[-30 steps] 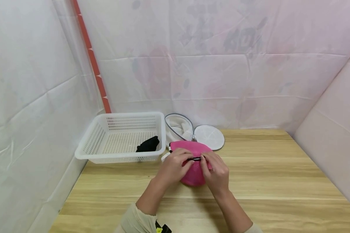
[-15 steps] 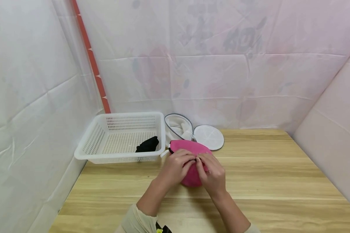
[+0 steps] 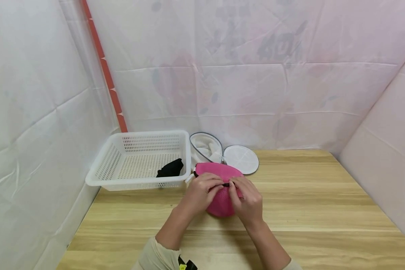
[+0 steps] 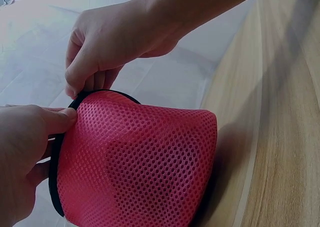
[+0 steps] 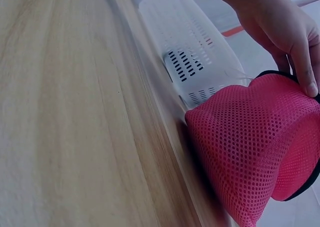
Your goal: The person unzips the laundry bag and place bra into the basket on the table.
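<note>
A pink mesh laundry bag with a black-trimmed edge stands on the wooden table, between both hands. My left hand pinches the black edge on the left side. The right hand pinches that same edge a short gap away. In the left wrist view, thumbs and fingers of the left hand and right hand grip the trim close together, and a darker patch shows through the mesh bag. From the right wrist, the left hand holds the rim and the bag gapes below it.
A white perforated basket sits at the back left with a black cloth inside. Behind the pink bag lies a white mesh bag with its round lid folded out to the right. Pale sheeting walls off the table.
The fingertips came together along the black edge, then parted slightly again, showing a short stretch of trim between them. The pink bag stays in about the same place.
</note>
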A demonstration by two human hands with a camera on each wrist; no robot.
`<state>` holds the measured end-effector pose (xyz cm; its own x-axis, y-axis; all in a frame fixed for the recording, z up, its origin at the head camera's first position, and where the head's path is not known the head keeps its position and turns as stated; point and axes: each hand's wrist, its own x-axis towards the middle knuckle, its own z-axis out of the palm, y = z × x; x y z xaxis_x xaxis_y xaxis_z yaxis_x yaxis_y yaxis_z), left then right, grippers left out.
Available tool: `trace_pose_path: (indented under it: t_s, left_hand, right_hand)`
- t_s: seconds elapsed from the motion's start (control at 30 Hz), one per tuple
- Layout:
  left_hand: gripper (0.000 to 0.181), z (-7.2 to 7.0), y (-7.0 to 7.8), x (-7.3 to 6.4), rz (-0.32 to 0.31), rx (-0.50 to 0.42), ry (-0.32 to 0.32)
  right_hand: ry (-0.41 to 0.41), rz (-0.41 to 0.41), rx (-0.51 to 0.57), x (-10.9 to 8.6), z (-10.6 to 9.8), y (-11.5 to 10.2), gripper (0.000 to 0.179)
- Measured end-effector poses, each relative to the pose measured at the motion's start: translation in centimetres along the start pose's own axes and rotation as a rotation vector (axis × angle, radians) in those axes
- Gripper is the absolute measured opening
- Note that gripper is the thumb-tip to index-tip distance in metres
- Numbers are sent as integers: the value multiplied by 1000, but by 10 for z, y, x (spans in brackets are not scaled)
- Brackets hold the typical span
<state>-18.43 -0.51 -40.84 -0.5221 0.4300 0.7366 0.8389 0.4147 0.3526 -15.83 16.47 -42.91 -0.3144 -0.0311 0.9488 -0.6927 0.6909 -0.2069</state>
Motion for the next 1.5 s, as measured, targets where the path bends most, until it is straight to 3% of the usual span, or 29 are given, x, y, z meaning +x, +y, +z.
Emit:
trace_pose_path:
  t_s: [0.53,0.93,1.1,1.3,1.5]
  left_hand:
    - [12,-8,-3,0,-45,-9,-10]
    - [14,-9,-5,-1,-70,40,7]
    - [16,-7,-1,-1,-35,104,7]
    - [18,-2,6,1,9,69,-19]
    - [15,0,4,0,-7,45,-15]
  right_hand:
    - [-6,31,-17,1,-3,4,13]
    - [3,22,-12,1,0,1,12]
    - [2,5,-2,0,1,-1,19]
    - [-5,-21,10,0,2,-6,22]
    - [-18,-36,-5,0,3,-8,19]
